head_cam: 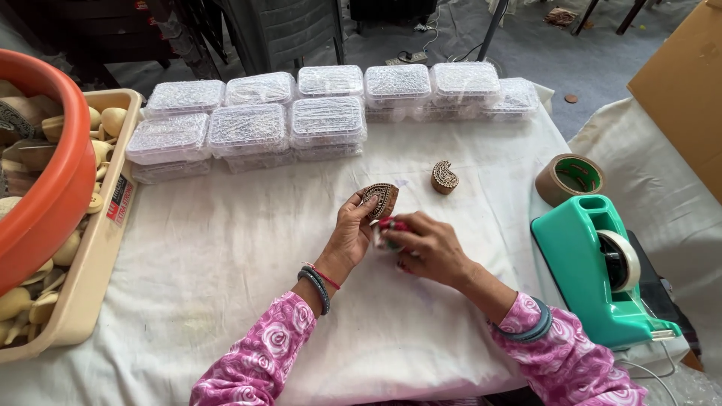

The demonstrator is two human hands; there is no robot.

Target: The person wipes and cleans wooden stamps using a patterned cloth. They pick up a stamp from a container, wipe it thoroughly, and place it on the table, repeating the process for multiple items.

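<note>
Right at the middle of the frame, we see the left hand [350, 234] pinching a carved wooden block [380, 198], leaf-shaped, its patterned face turned up toward us, fingers closed on its lower edge. Just beside it, the right hand [429, 248] is curled shut around a small red and green thing [389, 225], mostly hidden under the fingers, so we cannot tell what it is; it sits against the block's lower side. Both hands hover low over the white cloth [226, 256] covering the table. Up and to the right of the hands, a second carved block [444, 177], paisley-shaped, lies alone on the cloth. Across the top of the frame we have clear lidded plastic boxes [248, 128] stacked in rows. At the right edge, a teal tape dispenser [594, 263] stands, with a roll of brown tape [569, 177] just above it. Far left, a beige tray [83, 286] of pale wooden pieces holds an orange tub [45, 195].
</note>
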